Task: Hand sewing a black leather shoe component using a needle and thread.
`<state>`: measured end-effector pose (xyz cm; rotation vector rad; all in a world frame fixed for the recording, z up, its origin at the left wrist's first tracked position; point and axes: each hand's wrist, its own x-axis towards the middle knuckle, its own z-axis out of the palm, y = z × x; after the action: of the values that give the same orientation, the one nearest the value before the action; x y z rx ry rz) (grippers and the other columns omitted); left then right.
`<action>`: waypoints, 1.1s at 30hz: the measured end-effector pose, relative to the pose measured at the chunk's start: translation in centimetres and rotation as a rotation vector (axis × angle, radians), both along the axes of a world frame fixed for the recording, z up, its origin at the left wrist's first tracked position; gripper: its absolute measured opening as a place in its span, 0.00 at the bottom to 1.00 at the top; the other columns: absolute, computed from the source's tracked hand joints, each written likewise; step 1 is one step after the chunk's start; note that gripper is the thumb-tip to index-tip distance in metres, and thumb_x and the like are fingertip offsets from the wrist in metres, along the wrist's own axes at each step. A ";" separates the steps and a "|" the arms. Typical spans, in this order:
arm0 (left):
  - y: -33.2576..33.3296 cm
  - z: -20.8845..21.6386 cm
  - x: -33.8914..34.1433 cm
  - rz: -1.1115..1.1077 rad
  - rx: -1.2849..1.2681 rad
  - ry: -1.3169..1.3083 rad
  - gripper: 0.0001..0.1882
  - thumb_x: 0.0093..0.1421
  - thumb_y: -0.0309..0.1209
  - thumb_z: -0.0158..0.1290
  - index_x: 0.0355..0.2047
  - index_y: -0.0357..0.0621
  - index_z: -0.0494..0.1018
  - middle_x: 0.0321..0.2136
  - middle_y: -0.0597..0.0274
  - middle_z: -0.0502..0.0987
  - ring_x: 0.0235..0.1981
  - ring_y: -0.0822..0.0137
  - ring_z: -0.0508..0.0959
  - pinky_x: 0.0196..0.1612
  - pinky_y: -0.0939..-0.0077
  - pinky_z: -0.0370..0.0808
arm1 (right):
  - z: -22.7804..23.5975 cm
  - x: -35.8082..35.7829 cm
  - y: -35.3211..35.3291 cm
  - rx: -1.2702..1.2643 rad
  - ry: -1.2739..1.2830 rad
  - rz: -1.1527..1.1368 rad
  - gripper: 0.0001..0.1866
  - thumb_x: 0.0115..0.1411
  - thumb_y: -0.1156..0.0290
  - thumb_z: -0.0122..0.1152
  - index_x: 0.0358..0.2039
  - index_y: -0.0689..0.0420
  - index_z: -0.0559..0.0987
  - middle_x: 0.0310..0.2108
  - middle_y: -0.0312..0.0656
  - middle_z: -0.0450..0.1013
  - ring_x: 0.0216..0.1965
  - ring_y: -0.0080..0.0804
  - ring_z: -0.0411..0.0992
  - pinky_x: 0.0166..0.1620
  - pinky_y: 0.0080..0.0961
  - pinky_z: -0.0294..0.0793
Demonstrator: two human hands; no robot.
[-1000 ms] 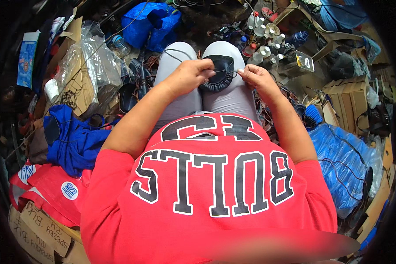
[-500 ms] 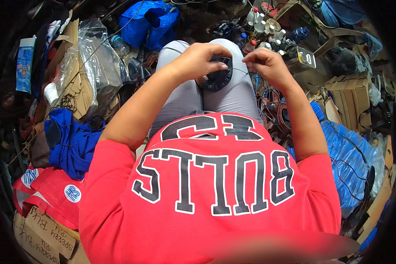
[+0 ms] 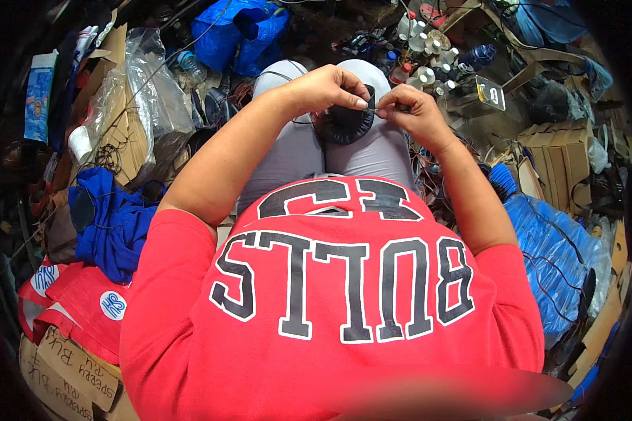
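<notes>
**A:** Seated among clutter, we hold a round black ear-cushion-like part on our lap, across the grey-trousered knees. Our left hand is curled over its upper left edge, thumb and forefinger pinched together at the rim.

**B:** And our right hand comes in from the other side, also pinched shut, fingertips closed on what looks like a thin wire or pin running level between the two hands. We cannot tell exactly what that fine piece is; it is too small.

**A:** The relation that counts: the black part lies directly under and just below our left hand, touching it, while it sits to the left of our right hand, just beside those fingertips. The thin piece lies crosswise, left to right, along the part's upper rim.

**B:** So the left hand is the nearer one and seems to steady the part; the right works at the rim from the side. Both hands almost meet above the middle of the lap.

**A:** Around us: a blue plastic bag beyond the knees, small white bottles to the far right, cardboard boxes on the right, a blue cloth on the left.
</notes>
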<state>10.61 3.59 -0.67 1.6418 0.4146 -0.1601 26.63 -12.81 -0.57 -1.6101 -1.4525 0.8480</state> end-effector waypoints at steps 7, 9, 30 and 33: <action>0.1 -0.1 -0.4 -0.083 -0.050 -0.030 0.16 0.53 0.31 0.57 0.44 0.44 0.76 0.32 0.69 0.78 0.26 0.83 0.70 0.26 0.87 0.66 | 0.7 -1.3 -1.5 0.106 -0.150 -0.074 0.08 0.50 0.80 0.61 0.32 0.57 0.80 0.28 0.36 0.71 0.31 0.23 0.70 0.35 0.18 0.69; 0.0 0.1 -0.3 -0.100 -0.038 -0.014 0.16 0.53 0.31 0.57 0.44 0.44 0.76 0.33 0.69 0.78 0.26 0.83 0.70 0.26 0.87 0.66 | 1.5 -1.7 -1.5 0.105 -0.235 -0.063 0.09 0.48 0.79 0.62 0.32 0.54 0.81 0.26 0.39 0.70 0.27 0.29 0.73 0.32 0.24 0.72; -1.9 -0.7 -4.9 0.244 0.637 -0.241 0.14 0.49 0.29 0.60 0.35 0.40 0.71 0.29 0.55 0.76 0.28 0.62 0.76 0.34 0.72 0.72 | 0.2 2.3 0.7 -0.263 0.299 -0.002 0.10 0.57 0.65 0.58 0.33 0.59 0.75 0.31 0.31 0.67 0.34 0.19 0.65 0.41 0.19 0.65; -1.4 1.7 -9.5 0.012 0.675 0.078 0.13 0.51 0.36 0.58 0.29 0.38 0.71 0.29 0.48 0.77 0.31 0.52 0.76 0.35 0.64 0.72 | 0.0 0.9 -0.5 -0.091 -0.245 0.154 0.09 0.58 0.66 0.55 0.33 0.59 0.75 0.36 0.32 0.66 0.39 0.22 0.64 0.43 0.20 0.64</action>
<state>1.12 2.16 1.02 2.2995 0.5773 -0.0767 27.55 -13.32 -0.56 -1.7348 -1.7505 0.8350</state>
